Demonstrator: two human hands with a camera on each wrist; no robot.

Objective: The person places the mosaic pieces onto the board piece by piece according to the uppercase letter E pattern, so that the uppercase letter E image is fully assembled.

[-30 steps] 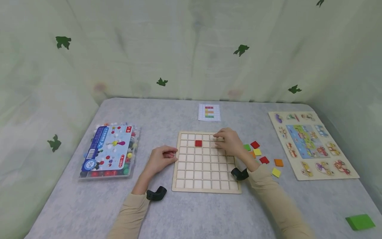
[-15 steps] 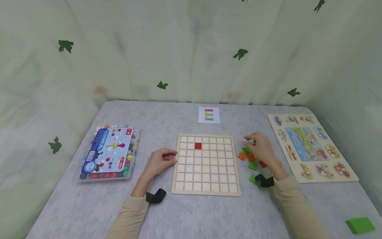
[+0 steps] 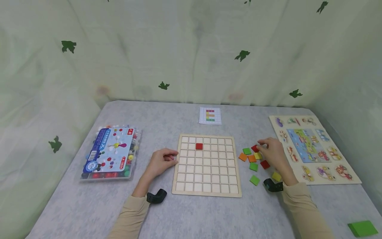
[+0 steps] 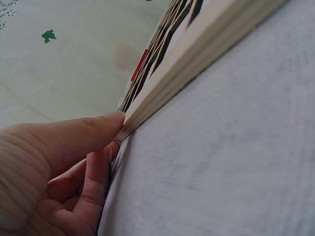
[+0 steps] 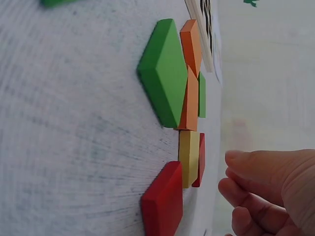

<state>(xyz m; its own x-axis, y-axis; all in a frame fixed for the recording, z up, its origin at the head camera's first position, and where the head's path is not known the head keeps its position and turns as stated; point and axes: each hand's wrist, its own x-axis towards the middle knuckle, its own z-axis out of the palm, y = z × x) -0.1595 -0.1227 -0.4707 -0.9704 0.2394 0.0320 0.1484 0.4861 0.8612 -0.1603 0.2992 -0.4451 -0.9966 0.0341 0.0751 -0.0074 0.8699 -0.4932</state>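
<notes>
A wooden grid board (image 3: 207, 169) lies flat, with one red square tile (image 3: 199, 146) in a cell of its second row. My left hand (image 3: 161, 161) holds the board's left edge; in the left wrist view the thumb (image 4: 106, 127) lies at the rim with the fingers curled below. My right hand (image 3: 274, 154) hovers over the loose tiles, thumb and fingers loosely bent with nothing between them. Closest to its fingertips is a red tile (image 3: 255, 148), beside a yellow tile (image 3: 258, 155). In the right wrist view the fingers stand apart from the green tile (image 5: 165, 73) and the others.
Behind the board lies a pattern card (image 3: 210, 116) with a coloured figure. A clear box (image 3: 110, 151) of coloured balls stands at left, an animal picture puzzle (image 3: 313, 149) at right. A green block (image 3: 362, 228) sits near the front right. Several more tiles lie right of the board.
My right hand has moved from over the board's upper right to the loose tiles on the right, uncovering the board. The left hand stays at the left edge.
</notes>
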